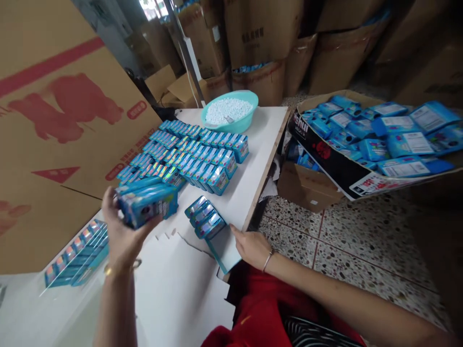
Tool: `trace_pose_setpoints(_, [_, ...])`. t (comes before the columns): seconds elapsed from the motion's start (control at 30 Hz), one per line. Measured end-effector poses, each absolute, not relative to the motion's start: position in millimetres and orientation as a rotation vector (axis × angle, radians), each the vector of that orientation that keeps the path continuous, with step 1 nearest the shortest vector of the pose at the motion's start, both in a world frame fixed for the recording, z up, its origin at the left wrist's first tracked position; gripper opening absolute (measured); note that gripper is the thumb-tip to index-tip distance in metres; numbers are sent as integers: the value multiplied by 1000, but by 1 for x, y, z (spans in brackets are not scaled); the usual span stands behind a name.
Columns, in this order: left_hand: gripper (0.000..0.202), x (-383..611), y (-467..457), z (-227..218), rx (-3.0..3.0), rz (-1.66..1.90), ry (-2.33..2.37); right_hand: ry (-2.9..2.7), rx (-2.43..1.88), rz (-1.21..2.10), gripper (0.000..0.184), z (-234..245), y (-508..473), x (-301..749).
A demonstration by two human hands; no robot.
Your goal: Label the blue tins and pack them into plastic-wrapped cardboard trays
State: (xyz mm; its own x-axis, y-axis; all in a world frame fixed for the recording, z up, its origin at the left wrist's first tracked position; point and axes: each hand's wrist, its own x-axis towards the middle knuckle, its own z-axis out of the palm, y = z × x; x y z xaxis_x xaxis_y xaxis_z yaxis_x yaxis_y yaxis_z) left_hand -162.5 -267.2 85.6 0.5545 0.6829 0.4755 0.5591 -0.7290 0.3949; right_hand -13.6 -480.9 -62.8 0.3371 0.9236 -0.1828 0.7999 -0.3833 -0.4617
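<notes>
My left grip [121,236] is closed around a bundle of blue boxes [148,205], held up above the tabletop [253,159]. My right grip [253,248] lies loosely open and holds nothing. Its fingertips touch a flat blue carton [224,248] at the near edge, just beside three small boxes [205,219]. Farther out stand rows of boxes [195,154], then a teal basin [231,113].

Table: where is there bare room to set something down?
Bare: the strip between the box rows and the right table edge, up to the basin; also the white sheet between left hand and right hand. Crowded: beside the cardboard wall.
</notes>
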Motion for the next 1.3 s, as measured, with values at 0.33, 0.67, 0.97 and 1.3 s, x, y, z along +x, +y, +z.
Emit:
trace_pose_setpoints(0.33, [97,-196,-392,31,2473,524,674,-1575,-2255,656,52,-64,-487,-5])
trace_pose_setpoints(0.67, [90,-162,-385,17,2911,294,561,-1663,-2081,707,53,-75,-492,11])
trace_pose_setpoints(0.97, [87,-142,-397,30,3031,24,768,-1586,-1710,785,51,-81,-509,29])
trace_pose_setpoints(1.3, [82,-147,-405,-2,3018,81,507,-1589,-1964,720,48,-64,-510,12])
